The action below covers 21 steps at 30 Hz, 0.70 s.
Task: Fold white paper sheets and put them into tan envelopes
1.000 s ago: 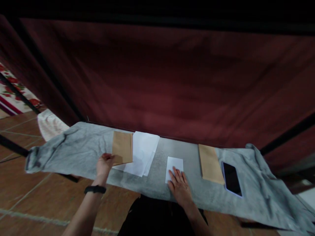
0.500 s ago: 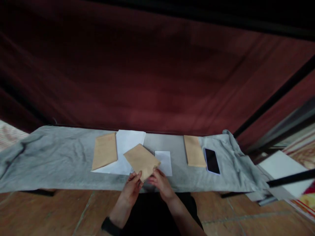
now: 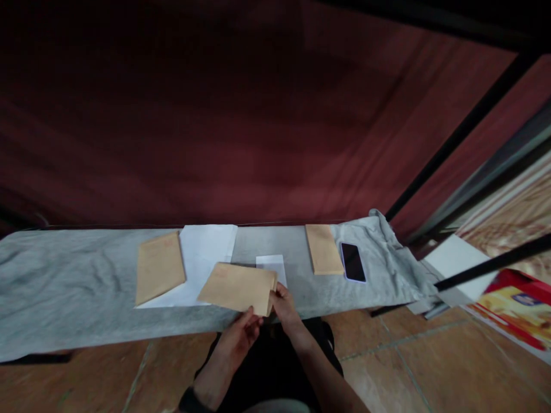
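A brown paper envelope point(image 3: 239, 287) is held slightly tilted over the near part of the bench, its narrow end on the right. My left hand point(image 3: 243, 335) pinches its lower edge, thumb on top. At the right end, my right hand point(image 3: 282, 304) grips the envelope near what looks like its flap; the fingertips are partly hidden behind it. Under and behind the envelope lie white paper sheets point(image 3: 209, 246) and a smaller white slip point(image 3: 271, 263), both partly covered. Another brown envelope point(image 3: 160, 267) rests on the left side of the white sheets.
A stack of brown envelopes point(image 3: 323, 249) lies to the right, beside a phone point(image 3: 353, 262) with a dark screen. Grey cloth point(image 3: 86, 275) covers the narrow bench. A dark red curtain hangs behind it. Black bars and a red-yellow box point(image 3: 520, 310) are at the right.
The held envelope has turned from a diagonal to a nearly level position, its right end now between my right fingers. My view has swung slightly to the right.
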Tool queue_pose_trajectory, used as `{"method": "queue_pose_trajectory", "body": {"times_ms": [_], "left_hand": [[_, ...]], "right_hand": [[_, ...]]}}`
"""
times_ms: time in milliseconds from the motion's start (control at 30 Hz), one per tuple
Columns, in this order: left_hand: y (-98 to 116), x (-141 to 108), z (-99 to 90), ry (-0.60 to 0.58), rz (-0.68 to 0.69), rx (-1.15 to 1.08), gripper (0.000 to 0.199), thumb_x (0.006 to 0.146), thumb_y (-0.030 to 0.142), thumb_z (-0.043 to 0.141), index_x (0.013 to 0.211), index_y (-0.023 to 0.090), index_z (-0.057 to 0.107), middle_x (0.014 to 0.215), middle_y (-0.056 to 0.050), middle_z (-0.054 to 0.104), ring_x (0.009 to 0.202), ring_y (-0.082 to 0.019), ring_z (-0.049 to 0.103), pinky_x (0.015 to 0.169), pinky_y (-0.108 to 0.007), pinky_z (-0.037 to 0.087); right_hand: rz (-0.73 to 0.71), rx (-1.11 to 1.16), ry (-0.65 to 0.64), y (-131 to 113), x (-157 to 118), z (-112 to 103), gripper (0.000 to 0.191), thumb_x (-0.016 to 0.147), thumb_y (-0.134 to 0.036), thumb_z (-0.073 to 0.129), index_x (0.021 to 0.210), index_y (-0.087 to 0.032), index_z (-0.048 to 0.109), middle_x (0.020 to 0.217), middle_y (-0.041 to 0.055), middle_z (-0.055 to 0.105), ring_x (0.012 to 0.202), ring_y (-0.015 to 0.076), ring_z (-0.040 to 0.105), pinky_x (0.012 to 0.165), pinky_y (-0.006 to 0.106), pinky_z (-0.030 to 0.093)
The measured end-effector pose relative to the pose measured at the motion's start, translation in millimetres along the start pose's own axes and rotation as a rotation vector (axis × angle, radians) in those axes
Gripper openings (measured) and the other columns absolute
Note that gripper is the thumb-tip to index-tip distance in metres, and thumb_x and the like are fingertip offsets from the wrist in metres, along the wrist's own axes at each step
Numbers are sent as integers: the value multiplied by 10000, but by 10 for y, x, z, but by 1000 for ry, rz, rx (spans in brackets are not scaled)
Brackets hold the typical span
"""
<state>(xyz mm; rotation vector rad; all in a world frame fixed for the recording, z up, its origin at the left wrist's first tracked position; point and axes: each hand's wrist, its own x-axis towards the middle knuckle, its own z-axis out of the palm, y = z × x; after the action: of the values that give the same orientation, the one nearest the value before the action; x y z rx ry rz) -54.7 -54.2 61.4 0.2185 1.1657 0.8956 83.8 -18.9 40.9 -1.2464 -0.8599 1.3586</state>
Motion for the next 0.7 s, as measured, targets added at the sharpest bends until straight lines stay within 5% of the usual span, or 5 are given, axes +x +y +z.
{"method": "queue_pose_trajectory", "body": {"times_ms": [100,167,233,333,700], "left_hand": [[-93,-57,-38,-84,182,450,233,771,365,786,798,181,646,739,-52,701,691,-206,709,569,-266,567],[-27,-89,-32,-102,552,777,287,733,383,797,930,207,686,974,-89,733,957,-284,712,804,-385,593],[129,-98,1,-81,983,1107,569,705,351,807,1236,254,628,1402,-120,578,1327,-348,511,1098,-520,416],[393,-51,54,-85,1298,1609,898,700,381,801,1494,262,399,1651,-156,196,1504,-410,175,1181,-657,123],[285,133,-25,-175,1326,1982,1055,655,378,770,1564,278,243,1629,-172,245,1487,-399,235,1182,-647,64]], "right_hand": [[-89,-52,30,-15,39,-160,260,755,-436,624,906,-238,698,829,-9,701,810,196,624,803,330,521],[-123,-71,23,-41,23,-267,242,765,-431,623,893,-240,700,826,-8,694,833,201,618,816,332,517],[-141,-70,-9,-83,-32,-351,249,760,-451,637,864,-234,703,803,-7,689,834,206,622,814,334,522],[-134,-54,-117,-178,-161,-437,279,776,-484,658,882,-231,709,794,-11,693,815,206,637,805,342,531],[-83,-57,-235,-244,-330,-601,272,823,-475,647,935,-230,684,825,-16,688,800,193,645,809,343,519]]}}
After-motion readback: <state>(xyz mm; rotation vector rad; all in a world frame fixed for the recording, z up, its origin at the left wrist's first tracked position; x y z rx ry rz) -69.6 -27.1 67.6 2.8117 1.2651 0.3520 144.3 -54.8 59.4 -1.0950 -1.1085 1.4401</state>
